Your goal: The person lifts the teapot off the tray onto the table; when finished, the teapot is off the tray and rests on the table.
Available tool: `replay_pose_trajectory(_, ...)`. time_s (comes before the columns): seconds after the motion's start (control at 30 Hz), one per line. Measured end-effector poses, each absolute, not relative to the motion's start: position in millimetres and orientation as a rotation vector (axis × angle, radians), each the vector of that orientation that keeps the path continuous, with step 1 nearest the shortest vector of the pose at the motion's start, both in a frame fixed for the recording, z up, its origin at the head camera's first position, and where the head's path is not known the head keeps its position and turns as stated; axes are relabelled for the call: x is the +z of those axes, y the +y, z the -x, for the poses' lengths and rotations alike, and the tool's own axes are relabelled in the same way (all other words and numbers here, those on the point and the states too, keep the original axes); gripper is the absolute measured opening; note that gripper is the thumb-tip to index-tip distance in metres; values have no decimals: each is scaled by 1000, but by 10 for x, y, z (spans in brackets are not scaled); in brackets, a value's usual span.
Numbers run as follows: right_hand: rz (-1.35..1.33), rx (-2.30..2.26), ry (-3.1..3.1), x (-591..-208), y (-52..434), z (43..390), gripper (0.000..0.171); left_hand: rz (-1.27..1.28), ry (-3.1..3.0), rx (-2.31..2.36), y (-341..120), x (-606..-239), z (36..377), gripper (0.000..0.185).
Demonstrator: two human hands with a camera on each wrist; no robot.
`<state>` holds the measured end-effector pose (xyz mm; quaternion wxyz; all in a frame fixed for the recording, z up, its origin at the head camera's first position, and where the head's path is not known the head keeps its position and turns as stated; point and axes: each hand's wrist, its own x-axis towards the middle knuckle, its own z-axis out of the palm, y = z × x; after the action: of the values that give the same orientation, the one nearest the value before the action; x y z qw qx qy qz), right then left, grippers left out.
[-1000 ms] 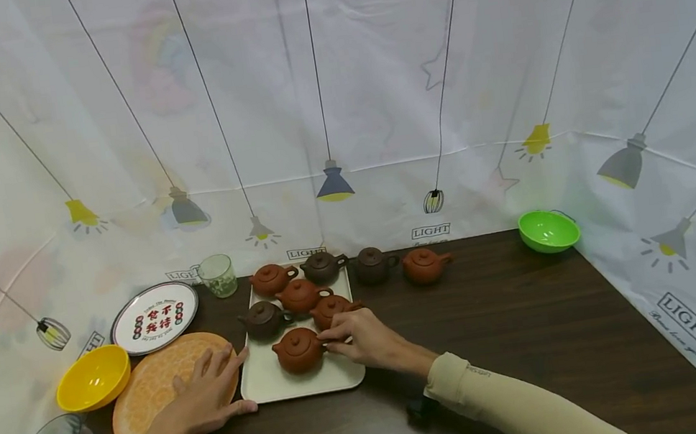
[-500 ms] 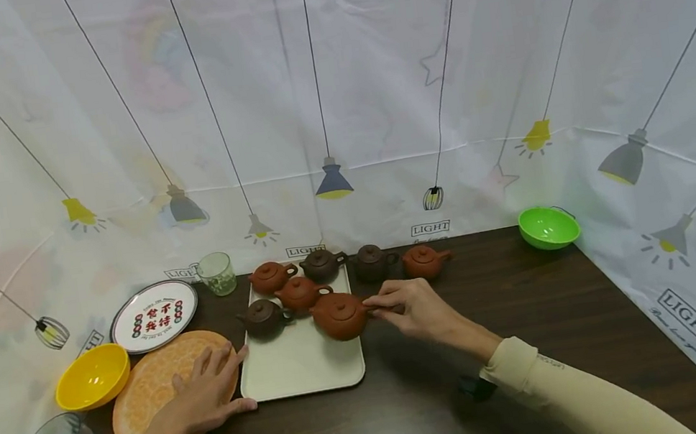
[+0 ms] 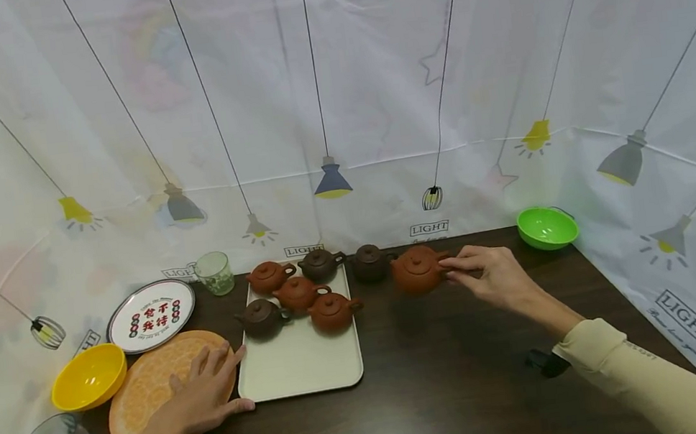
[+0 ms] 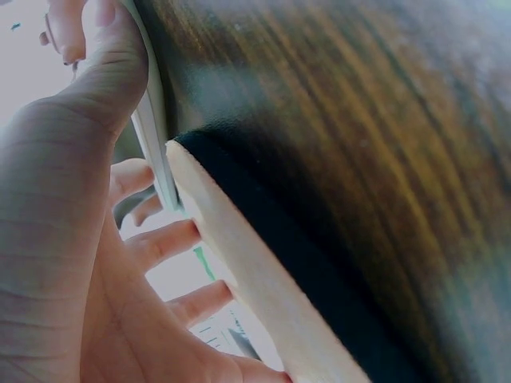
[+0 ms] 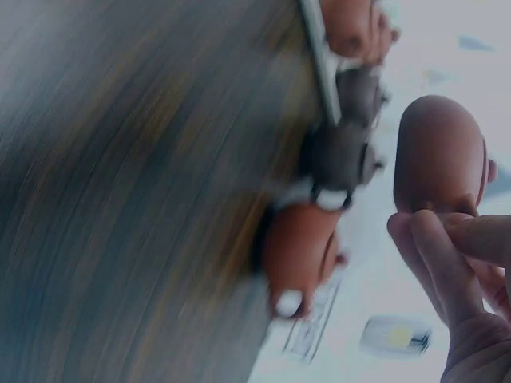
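1. While one pot (image 3: 416, 272) is pinched by the right hand (image 3: 495, 277) above the table (image 3: 448, 396), beside the tray (image 3: 301, 369), transfer is judged underway.
2. The left hand (image 3: 193, 402) is spread on the mat (image 3: 137, 391).
3. Level lowering seems required.

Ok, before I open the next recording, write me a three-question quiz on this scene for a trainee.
1. True or false: the right hand holds a reddish teapot to the right of the white tray.
2. How many dark teapots show in the head view?
3. What lies under the left hand? A) yellow bowl B) round orange board C) green bowl

Key: 1 true; 2 three; 3 B.
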<state>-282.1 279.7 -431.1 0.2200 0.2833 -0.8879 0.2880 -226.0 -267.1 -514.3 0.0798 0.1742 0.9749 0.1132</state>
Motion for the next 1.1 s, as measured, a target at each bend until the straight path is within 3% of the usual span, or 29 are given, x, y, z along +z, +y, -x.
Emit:
replay_pose_trajectory(0.57,-242,644,-2562,-4638,3847,3194,26,-568,2939,414,-2712,-5217,2281,99)
replay_pose_trajectory(1.1,-204,706,-2643,-4961,3717,3449,26,-522,2884,408,-2693,-5173,2279,100)
